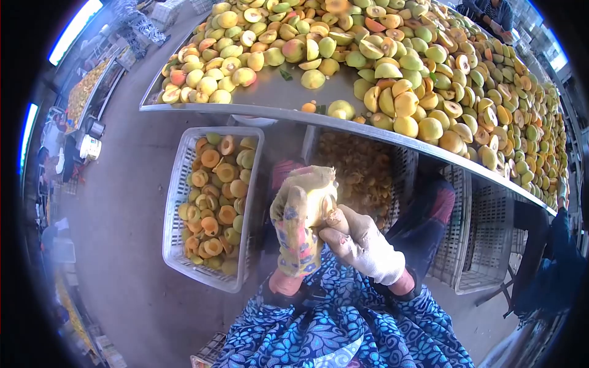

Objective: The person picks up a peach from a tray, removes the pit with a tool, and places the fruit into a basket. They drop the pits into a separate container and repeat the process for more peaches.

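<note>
Both hands are gloved and meet in front of my lap, above a blue patterned apron [331, 319]. My left hand [300, 221], in a stained flowered glove, is wrapped round a pale yellow fruit piece [324, 199] that shows between its fingers. My right hand [362, 242], in a white glove with brown fingertips, is closed against the fruit's lower edge; whatever its fingertips pinch is too small to name. Beyond the hands, a metal table [279, 89] bears a large heap of whole and halved yellow-green fruit [405, 104].
A white crate [172, 227] of halved fruit stands on the floor at the left. Under the table is a crate of brownish scraps [359, 165]. Empty-looking crates [488, 239] stand at the right. Another person [491, 15] is at the table's far side.
</note>
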`<action>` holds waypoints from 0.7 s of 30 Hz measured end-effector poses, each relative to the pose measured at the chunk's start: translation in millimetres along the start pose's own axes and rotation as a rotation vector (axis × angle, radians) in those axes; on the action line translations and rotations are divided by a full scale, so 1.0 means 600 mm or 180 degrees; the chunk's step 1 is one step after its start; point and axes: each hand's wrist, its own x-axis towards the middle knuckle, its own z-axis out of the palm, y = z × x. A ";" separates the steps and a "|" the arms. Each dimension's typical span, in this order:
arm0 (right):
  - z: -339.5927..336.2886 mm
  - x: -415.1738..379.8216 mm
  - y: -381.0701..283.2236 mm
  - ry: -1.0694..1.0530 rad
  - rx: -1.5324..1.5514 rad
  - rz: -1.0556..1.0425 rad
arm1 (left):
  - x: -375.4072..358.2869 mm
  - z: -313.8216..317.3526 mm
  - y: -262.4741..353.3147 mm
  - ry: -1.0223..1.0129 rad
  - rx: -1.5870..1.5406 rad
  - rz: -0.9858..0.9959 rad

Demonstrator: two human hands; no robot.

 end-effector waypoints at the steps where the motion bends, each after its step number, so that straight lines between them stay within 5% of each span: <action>1: 0.001 0.000 0.001 0.0027 0.0119 -0.0044 | 0.004 0.006 0.005 -0.0097 0.0242 0.0396; 11: -0.015 0.009 0.011 -0.0540 0.0897 0.0514 | 0.013 0.014 -0.012 0.0112 -0.0066 0.0572; 16: -0.036 0.029 0.013 -0.0767 -0.0029 -0.0126 | 0.023 0.019 0.021 0.0307 0.0912 0.0112; 21: -0.035 0.048 0.053 -0.0570 -0.0205 -0.0348 | 0.036 0.023 -0.003 0.0518 0.0550 -0.0220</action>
